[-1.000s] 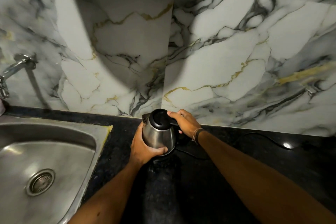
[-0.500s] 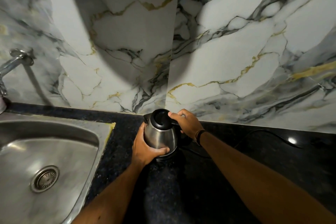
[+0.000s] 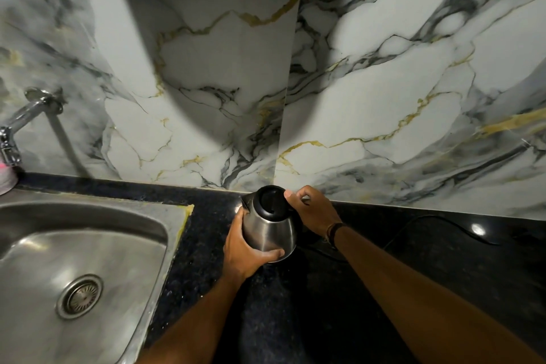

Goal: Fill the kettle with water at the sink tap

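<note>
both hands [image 3: 246,248] [image 3: 313,211] grip kettle [image 3: 270,229]; its handle hidden.

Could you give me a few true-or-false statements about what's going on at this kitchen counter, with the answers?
1. Both hands are on the kettle. True: the left hand wraps its steel body, the right hand is at its top.
2. The kettle is under the tap. False: it is over the dark counter, right of the sink.
3. The kettle's black lid is shut. True.
4. Water runs from the tap. False: no stream shows.
</note>
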Available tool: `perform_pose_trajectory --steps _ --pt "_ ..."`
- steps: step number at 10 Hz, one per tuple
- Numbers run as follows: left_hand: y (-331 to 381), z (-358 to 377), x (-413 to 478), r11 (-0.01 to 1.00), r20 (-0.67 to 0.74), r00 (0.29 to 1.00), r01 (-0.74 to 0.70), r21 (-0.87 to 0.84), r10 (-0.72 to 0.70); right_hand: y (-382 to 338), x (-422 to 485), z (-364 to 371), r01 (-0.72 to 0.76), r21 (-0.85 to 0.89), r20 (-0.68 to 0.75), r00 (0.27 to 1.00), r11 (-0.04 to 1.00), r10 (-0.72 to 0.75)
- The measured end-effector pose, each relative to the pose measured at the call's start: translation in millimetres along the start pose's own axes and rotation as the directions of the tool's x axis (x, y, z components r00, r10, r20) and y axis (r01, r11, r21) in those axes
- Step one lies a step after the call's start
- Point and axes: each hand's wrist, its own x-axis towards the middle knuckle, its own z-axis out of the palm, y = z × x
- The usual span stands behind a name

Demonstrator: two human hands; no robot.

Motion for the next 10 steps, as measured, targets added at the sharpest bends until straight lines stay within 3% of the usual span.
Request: perform_pose_trajectory --steps 6,9,10 --pt "-8.7 8.0 8.1 1.0 0.033 0.999 0.001 -0.007 0.0 10.3 -1.2 1.7 0.014 0.064 -0.017 1.0 0.998 -0.013" --pt "-3.5 0.2 7.3 0.999 0.099 0.995 0.026 0.035 -0.029 5.3 -6.0 0.6 0.021 -0.015 -0.018 1.0 1.0 -0.021" --pt "-0.8 -5.0 2.3 1.0 0.143 0.99 -0.014 0.016 0.011 0.0 -13.7 1.2 0.016 -0.136 -0.043 0.999 0.991 -0.022"
